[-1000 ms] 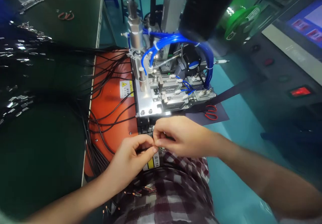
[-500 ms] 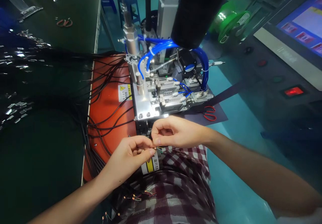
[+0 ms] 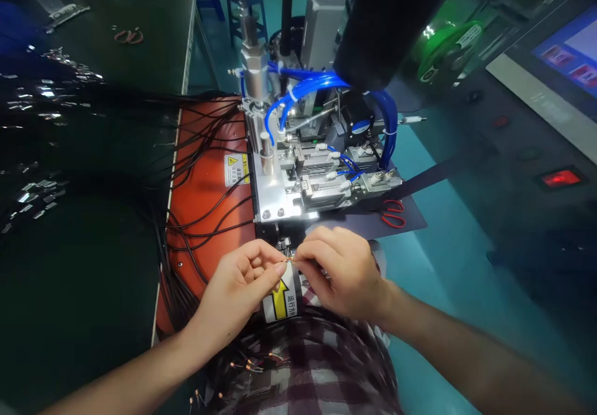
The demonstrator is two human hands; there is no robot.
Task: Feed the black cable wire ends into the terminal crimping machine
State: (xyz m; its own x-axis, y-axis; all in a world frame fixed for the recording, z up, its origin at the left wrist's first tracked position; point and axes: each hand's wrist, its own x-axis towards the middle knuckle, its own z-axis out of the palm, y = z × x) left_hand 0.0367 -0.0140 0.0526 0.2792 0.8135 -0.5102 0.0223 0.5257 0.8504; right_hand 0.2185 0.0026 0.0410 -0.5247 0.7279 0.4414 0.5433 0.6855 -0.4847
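My left hand (image 3: 240,284) pinches the end of a cable between thumb and forefinger. Thin coloured wires (image 3: 290,259) stick out of that end, and the fingertips of my right hand (image 3: 342,272) are closed on them. Both hands are just in front of a metal machine (image 3: 321,185) with blue air hoses (image 3: 314,82). Below the fingertips is a white label with a yellow arrow (image 3: 279,304). Black cables with stripped ends (image 3: 252,365) lie across my lap. The pinched wires are too small to count.
An orange round table (image 3: 205,200) carries several black cables (image 3: 186,228) running to the machine. Red-handled scissors (image 3: 394,214) lie right of it. A dark workbench (image 3: 93,265) with shiny-ended parts is at left. A control panel with a lit red switch (image 3: 561,178) stands at right.
My right hand has turned and lowered, so its fingertips now face my left hand and meet it at the wires. My left hand stays nearly in place. The view has shifted slightly.
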